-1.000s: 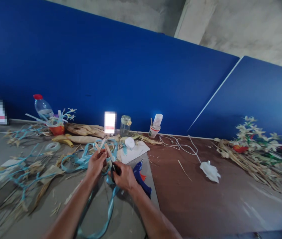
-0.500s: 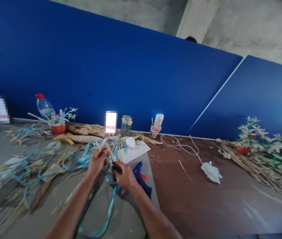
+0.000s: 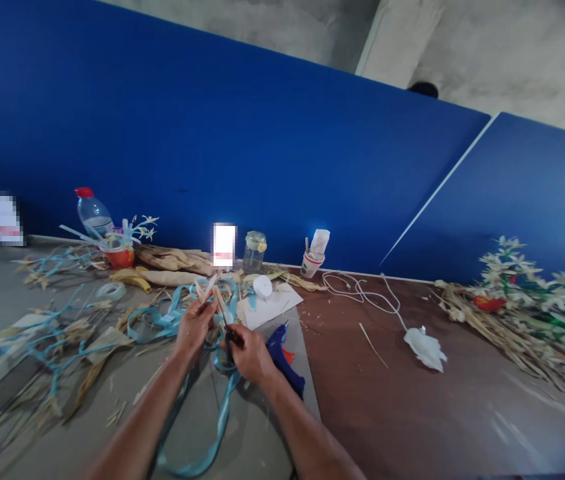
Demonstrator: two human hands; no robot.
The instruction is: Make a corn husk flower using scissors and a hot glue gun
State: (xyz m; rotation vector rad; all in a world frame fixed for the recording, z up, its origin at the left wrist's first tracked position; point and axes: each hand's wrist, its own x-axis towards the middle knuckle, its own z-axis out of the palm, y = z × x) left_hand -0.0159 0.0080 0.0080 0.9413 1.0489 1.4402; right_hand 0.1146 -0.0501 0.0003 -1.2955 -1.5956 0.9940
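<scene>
My left hand (image 3: pixel 193 328) pinches pale dried-husk pieces (image 3: pixel 199 291) that stick up past its fingertips. In my right hand (image 3: pixel 248 352) are scissors with dark handles (image 3: pixel 233 337), their blades pointing up beside the left fingers. Another pale strip (image 3: pixel 218 297) stands at the blade tips; whether the blades touch it I cannot tell. Light-blue ribbon (image 3: pixel 222 420) loops on the grey mat below and behind both hands. Just right of my right hand lies a blue glue gun (image 3: pixel 276 348) with an orange trigger.
Behind the hands stand a lit phone (image 3: pixel 224 245), a glass jar (image 3: pixel 254 252) and a paper cup (image 3: pixel 311 265). Left are husk flowers on blue stems (image 3: pixel 55 357) and a red bowl (image 3: pixel 121 257). A white cable (image 3: pixel 387 308) and flower bundle (image 3: pixel 507 327) lie right.
The view has shifted slightly. Both hands keep nearly the same pose, with the husk pieces and scissors still held. A dark shape above the partition has moved right.
</scene>
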